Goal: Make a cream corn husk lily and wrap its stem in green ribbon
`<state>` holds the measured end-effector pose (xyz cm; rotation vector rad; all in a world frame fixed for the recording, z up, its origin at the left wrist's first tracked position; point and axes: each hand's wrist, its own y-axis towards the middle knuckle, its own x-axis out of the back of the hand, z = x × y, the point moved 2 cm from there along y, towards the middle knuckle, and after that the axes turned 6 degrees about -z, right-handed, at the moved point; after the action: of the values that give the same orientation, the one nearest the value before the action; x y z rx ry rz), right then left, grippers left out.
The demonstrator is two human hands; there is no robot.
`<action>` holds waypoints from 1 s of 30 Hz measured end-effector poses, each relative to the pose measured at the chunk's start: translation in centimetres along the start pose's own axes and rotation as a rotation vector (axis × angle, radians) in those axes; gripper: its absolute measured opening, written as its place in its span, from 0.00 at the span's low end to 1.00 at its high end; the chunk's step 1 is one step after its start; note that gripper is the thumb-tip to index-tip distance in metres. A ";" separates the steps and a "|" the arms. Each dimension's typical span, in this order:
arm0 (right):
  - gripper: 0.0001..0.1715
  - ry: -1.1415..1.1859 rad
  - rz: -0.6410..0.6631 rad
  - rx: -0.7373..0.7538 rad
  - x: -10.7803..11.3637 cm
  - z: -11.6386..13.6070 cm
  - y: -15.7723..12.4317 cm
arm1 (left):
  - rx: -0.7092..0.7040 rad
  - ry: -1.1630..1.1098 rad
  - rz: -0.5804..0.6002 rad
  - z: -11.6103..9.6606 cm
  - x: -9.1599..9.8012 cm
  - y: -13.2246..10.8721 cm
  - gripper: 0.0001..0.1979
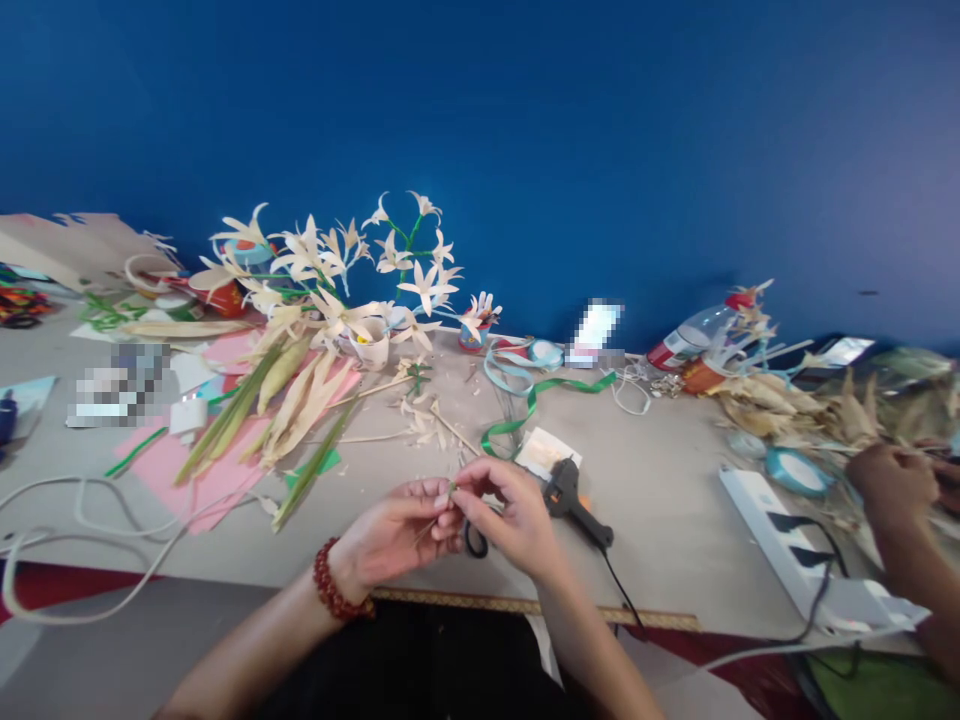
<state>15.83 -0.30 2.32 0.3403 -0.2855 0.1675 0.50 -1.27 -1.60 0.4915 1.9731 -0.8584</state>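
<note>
Thin stem [452, 488], at the fingertips of left hand [401, 528] and right hand [516, 510], both pinched on it

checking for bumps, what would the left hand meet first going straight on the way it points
Likely the right hand, just ahead of the left hand, though depth between them is unclear.

Left hand [394, 532], right hand [514, 515], pinching perhaps a stem [451, 489]
</note>
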 end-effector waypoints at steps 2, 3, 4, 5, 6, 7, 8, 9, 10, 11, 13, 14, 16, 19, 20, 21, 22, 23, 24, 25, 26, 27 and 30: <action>0.04 0.069 -0.001 -0.071 -0.2 -0.2 -0.1 | 0.059 -0.068 0.040 0.2 -0.2 0.0 0.03; 0.04 0.099 -0.001 -0.095 -0.3 -0.3 -0.1 | 0.072 -0.091 0.049 0.3 -0.2 0.0 0.03; 0.05 0.125 0.000 -0.112 -0.3 -0.4 -0.1 | 0.073 -0.103 0.053 0.3 -0.2 -0.1 0.03; 0.05 0.148 -0.001 -0.125 -0.4 -0.4 0.0 | 0.063 -0.103 0.051 0.3 -0.2 -0.1 0.03; 0.05 0.166 -0.004 -0.138 -0.4 -0.4 0.0 | 0.044 -0.091 0.043 0.3 -0.2 -0.1 0.03; 0.05 0.183 -0.012 -0.150 -0.4 -0.4 0.0 | 0.016 -0.071 0.030 0.3 -0.2 -0.1 0.04; 0.05 0.196 -0.025 -0.162 -0.5 -0.5 0.0 | -0.017 -0.047 0.015 0.3 -0.1 0.0 0.05; 0.05 0.211 -0.039 -0.178 -0.6 -0.5 -0.1 | -0.051 -0.022 -0.002 0.2 0.0 0.0 0.05; 0.06 0.235 -0.051 -0.203 -0.8 -0.5 -0.1 | -0.081 0.000 -0.021 0.2 0.1 0.1 0.06; 0.06 0.276 -0.056 -0.237 -1.0 -0.6 -0.3 | -0.110 0.021 -0.047 0.2 0.2 0.2 0.06; 0.09 0.400 -0.057 -0.319 -1.5 -1.0 -0.5 | -0.168 0.063 -0.105 0.2 0.3 0.4 0.06; 0.11 0.466 -0.062 -0.358 -1.7 -1.1 -0.7 | -0.197 0.087 -0.135 0.2 0.3 0.4 0.06; 0.13 0.552 -0.099 -0.395 -2.1 -1.4 -0.9 | -0.270 0.148 -0.180 0.3 0.2 0.4 0.06; 0.13 0.568 -0.177 -0.385 -2.3 -1.6 -1.1 | -0.372 0.262 -0.196 0.2 0.1 0.2 0.06; 0.13 0.568 -0.190 -0.378 -2.3 -1.6 -1.1 | -0.387 0.291 -0.190 0.2 0.0 0.2 0.06; 0.13 0.569 -0.197 -0.372 -2.3 -1.6 -1.2 | -0.391 0.311 -0.182 0.2 -0.1 0.2 0.06; 0.13 0.575 -0.198 -0.368 -2.3 -1.5 -1.2 | -0.387 0.319 -0.172 0.1 -0.1 0.1 0.05; 0.13 0.582 -0.196 -0.367 -2.4 -1.5 -1.2 | -0.379 0.315 -0.160 0.1 -0.2 0.1 0.05; 0.14 0.589 -0.196 -0.371 -2.4 -1.5 -1.2 | -0.370 0.302 -0.147 0.0 -0.3 0.1 0.05; 0.14 0.596 -0.197 -0.380 -2.4 -1.5 -1.2 | -0.360 0.282 -0.134 0.0 -0.4 0.1 0.05; 0.14 0.602 -0.196 -0.393 -2.5 -1.5 -1.2 | -0.347 0.258 -0.121 0.0 -0.5 0.2 0.05; 0.14 0.609 -0.194 -0.406 -2.5 -1.5 -1.2 | -0.334 0.232 -0.107 0.0 -0.5 0.2 0.05; 0.15 0.629 -0.181 -0.439 -2.5 -1.5 -1.1 | -0.302 0.182 -0.080 0.0 -0.6 0.4 0.07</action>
<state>14.02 -1.05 -0.12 -0.1306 0.3308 0.0246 1.04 -0.96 -1.24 0.3249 2.2552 -0.5640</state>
